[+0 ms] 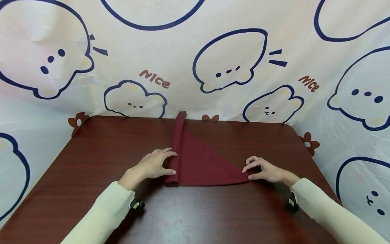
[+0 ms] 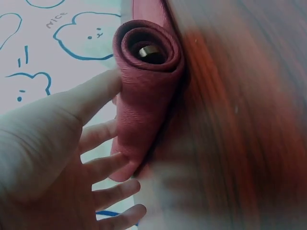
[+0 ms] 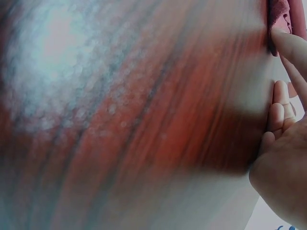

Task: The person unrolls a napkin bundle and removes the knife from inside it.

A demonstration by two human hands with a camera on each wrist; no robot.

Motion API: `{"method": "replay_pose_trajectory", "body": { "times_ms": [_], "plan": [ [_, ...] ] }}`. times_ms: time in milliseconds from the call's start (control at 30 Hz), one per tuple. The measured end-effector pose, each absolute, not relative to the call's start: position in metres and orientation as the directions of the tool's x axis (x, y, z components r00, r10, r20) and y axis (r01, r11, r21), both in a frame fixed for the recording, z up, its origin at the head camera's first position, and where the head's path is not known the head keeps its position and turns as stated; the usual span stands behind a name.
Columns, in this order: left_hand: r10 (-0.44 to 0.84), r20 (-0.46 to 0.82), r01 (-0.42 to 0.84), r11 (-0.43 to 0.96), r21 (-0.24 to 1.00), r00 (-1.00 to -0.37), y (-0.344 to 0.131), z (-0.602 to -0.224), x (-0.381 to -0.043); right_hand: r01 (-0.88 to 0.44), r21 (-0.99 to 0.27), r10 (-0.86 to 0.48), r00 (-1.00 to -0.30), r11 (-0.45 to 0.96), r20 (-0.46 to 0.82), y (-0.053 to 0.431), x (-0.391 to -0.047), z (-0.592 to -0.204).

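A dark red cloth [image 1: 204, 162] lies on the table, its left side wound into a long roll [image 1: 179, 135] and the rest spread flat as a triangle pointing right. My left hand [image 1: 155, 163] touches the roll's near part from the left, thumb and spread fingertips against its side. In the left wrist view, the roll's spiral end [image 2: 129, 57] shows a small shiny gold-coloured piece [image 2: 149, 51] inside. With thumb and forefinger, my right hand [image 1: 266, 170] pinches the cloth's right corner, its other fingers loosely curled. That corner [image 3: 280, 19] shows at the right wrist view's upper edge.
The brown wooden table [image 1: 225, 210] has rounded far corners and reflects light near its front. A white curtain [image 1: 179, 57] with cartoon drawings hangs behind and at both sides. The roll's far end reaches the table's back edge.
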State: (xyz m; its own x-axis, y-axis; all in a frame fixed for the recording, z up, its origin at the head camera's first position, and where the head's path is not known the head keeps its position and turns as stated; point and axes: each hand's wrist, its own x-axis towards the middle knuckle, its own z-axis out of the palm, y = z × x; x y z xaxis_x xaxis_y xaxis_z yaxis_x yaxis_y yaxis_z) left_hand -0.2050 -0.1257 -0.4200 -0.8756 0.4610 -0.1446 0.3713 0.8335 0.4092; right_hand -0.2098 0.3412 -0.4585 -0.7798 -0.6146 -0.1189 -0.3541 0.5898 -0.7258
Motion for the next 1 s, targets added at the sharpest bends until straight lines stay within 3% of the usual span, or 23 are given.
{"method": "replay_pose_trajectory", "body": {
  "times_ms": [633,833,1000],
  "plan": [
    [0.463,-0.127,0.357,0.805,0.474,-0.877,-0.134,-0.416,-0.204,-0.385,-0.712,-0.618,-0.781,0.587,-0.088,0.338,-0.206,-0.454],
    [0.509,-0.040,0.446,0.787,0.425,-0.860,-0.111,-0.414,-0.205,-0.356,-0.716,-0.607,-0.786,0.601,-0.118,0.340,-0.206,-0.455],
    [0.511,-0.076,0.462,0.823,0.330,-0.856,-0.101,-0.422,-0.205,-0.363,-0.713,-0.612,-0.782,0.600,-0.118,0.338,-0.206,-0.456]
  ]
}}
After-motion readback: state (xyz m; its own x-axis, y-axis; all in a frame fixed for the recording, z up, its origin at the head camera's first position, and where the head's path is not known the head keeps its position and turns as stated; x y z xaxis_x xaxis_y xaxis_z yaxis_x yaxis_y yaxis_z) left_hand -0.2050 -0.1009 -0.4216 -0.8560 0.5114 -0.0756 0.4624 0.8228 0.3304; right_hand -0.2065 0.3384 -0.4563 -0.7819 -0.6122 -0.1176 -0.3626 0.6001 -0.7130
